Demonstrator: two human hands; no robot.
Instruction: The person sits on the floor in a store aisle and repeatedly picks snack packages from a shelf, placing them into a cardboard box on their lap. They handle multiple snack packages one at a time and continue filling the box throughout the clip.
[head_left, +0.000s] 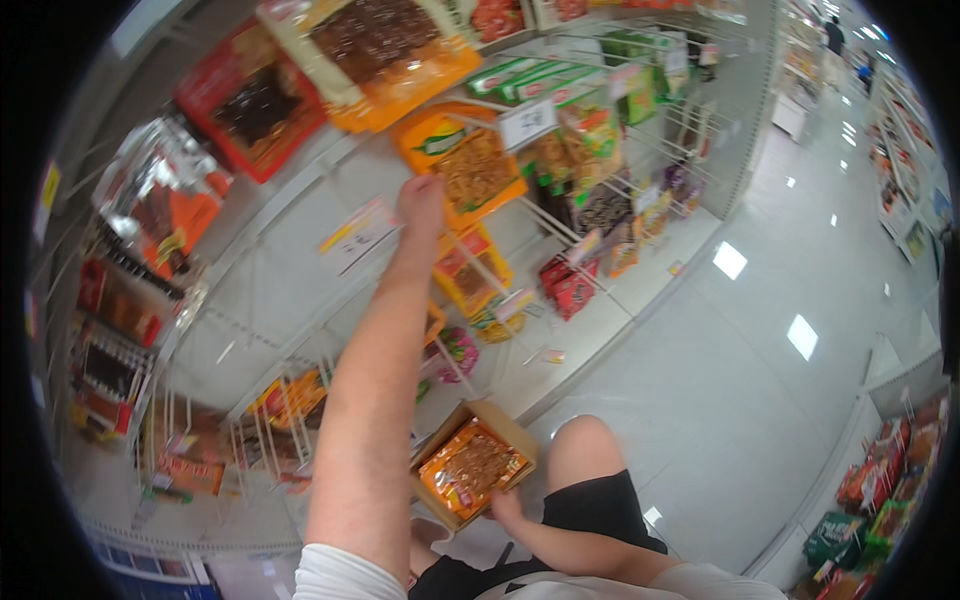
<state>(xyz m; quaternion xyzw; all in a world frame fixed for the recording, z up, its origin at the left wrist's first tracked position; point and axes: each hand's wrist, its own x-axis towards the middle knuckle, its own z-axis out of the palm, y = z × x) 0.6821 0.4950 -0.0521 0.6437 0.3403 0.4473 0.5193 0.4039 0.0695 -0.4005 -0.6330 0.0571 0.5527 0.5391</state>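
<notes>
My left hand (421, 201) is raised to the display rack and closed at the left edge of an orange snack packet (474, 169) with a clear window. That packet is among the wire hooks, partly behind a white price tag (528, 124); its contact with a hook is unclear. My right hand (507, 505) grips the lower right side of an open cardboard box (514, 424) by my bent knee. Inside the box lies an orange snack packet (476, 463) with brown contents showing.
Several wire hooks (551, 219) stick out from the rack. Larger packets (379, 52) hang above my left hand. A white bottom shelf (585, 330) runs along the floor. To the right is a glossy tiled aisle (720, 375), with more packets (881, 469) beyond. A person (834, 37) stands far off.
</notes>
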